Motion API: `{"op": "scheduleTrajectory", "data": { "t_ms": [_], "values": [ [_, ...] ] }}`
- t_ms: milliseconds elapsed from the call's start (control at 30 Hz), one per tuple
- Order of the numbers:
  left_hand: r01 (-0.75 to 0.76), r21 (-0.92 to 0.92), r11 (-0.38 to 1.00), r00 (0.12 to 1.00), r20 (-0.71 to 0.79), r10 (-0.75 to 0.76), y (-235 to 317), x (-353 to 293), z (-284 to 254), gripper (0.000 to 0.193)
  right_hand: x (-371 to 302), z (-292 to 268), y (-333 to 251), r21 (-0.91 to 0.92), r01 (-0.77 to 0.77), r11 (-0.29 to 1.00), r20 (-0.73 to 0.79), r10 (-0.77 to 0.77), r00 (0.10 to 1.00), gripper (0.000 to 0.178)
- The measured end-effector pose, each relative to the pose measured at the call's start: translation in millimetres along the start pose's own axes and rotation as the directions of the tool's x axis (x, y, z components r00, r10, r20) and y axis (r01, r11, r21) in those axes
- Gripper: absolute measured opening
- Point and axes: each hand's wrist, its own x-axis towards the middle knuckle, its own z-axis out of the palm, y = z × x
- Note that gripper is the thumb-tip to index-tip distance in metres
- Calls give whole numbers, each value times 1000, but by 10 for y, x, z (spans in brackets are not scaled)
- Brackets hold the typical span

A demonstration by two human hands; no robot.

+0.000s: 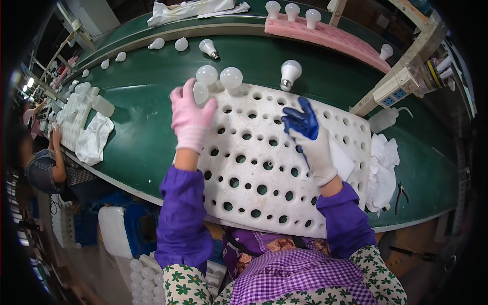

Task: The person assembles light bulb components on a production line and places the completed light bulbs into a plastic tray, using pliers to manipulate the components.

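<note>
A white foam board (254, 168) with rows of large and small holes lies in front of me. My left hand (192, 116), in a pink glove, closes its fingers round a white light bulb (201, 92) at the board's far left corner. Two more bulbs with round white domes, one (207, 74) and another (231, 78), stand right beside it. My right hand (308, 133) wears a white glove with a blue-coated palm. It hovers over the board's right half, fingers apart and holding nothing. Beyond it, a bulb with a metal base (291, 75) is on the green conveyor belt (137, 122).
Several bulbs (181, 44) lie along the belt's far side. Others stand on a pink foam strip (325, 38). At right are a squeeze bottle (384, 120), a white cloth (382, 173), pliers (402, 197) and a post with sockets (394, 91). A co-worker (51, 168) works at far left.
</note>
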Motion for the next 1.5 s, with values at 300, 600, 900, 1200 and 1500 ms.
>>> {"op": "scheduleTrajectory", "data": {
  "t_ms": [300,600,900,1200,1500],
  "values": [
    [196,-660,725,977,196,-86,94,-444,-492,74,-252,203,-146,-6,-391,920,327,372,869,39],
    [375,-892,251,923,384,-17,412,-1453,-620,85,-399,388,-326,-57,-433,900,352,424,834,29],
    [661,-749,-41,750,662,4,375,-1499,-702,55,-632,426,-377,-142,-228,963,382,266,885,31],
    [743,-25,-669,437,775,456,142,-1683,-521,61,-587,394,-444,-296,-38,954,533,199,822,48],
    [771,-449,-451,571,801,179,301,-1754,-589,59,-538,290,-406,-90,-352,932,469,351,810,39]
  ]
}}
